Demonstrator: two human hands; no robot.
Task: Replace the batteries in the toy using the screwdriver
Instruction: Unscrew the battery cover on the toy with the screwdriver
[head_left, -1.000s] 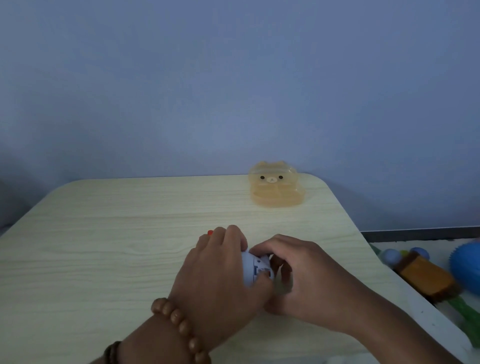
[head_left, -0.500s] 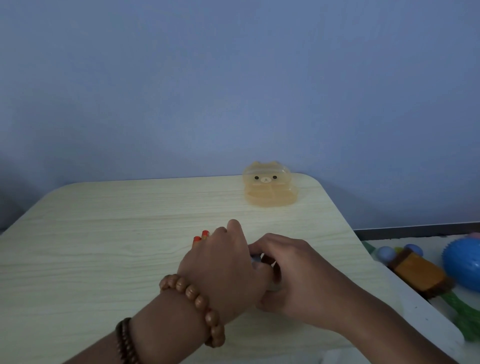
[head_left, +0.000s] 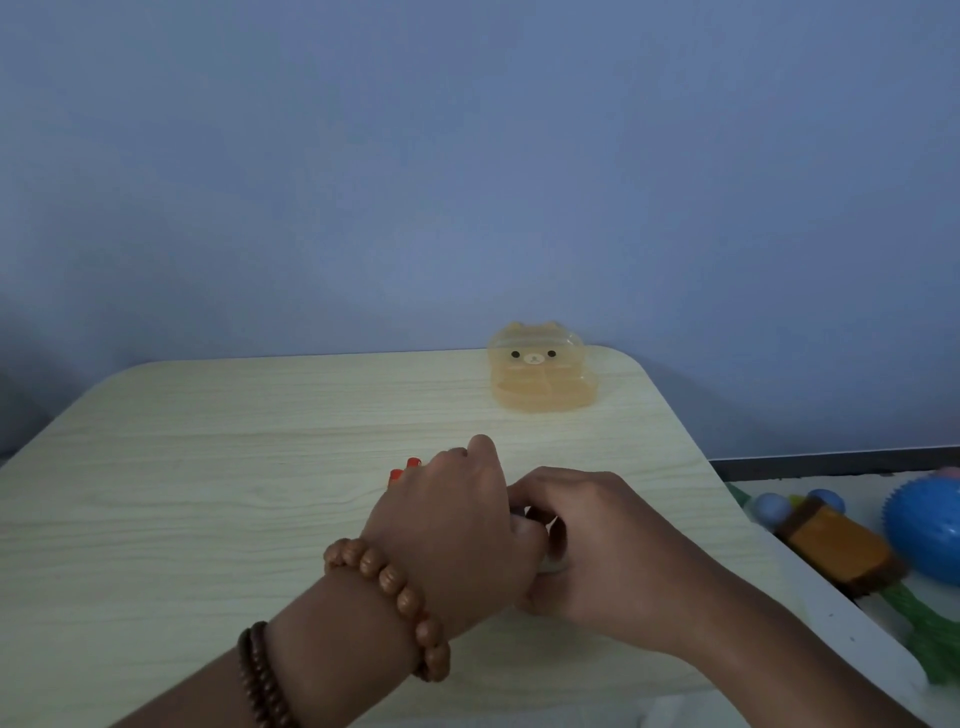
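My left hand (head_left: 452, 525) and my right hand (head_left: 602, 545) are pressed together on the light wooden table (head_left: 208, 467). Both close around the small pale blue toy (head_left: 518, 513). Only a sliver of the toy shows between the fingers; the rest is hidden under my left hand. Two small red-orange tips (head_left: 404, 468) poke out just beyond my left knuckles; I cannot tell what they belong to. No screwdriver or battery is identifiable. Beaded bracelets sit on my left wrist.
A translucent orange bear-faced box (head_left: 540, 374) stands at the table's far right corner. Off the right edge, lower down, lie a blue spiky ball (head_left: 924, 530), an orange-brown block toy (head_left: 836, 545) and a green toy (head_left: 930, 639). A blue wall rises behind the table.
My left hand has rolled over the toy and now covers the blue body that showed a second ago. My left wrist has come further into view. My right hand stays at the toy.
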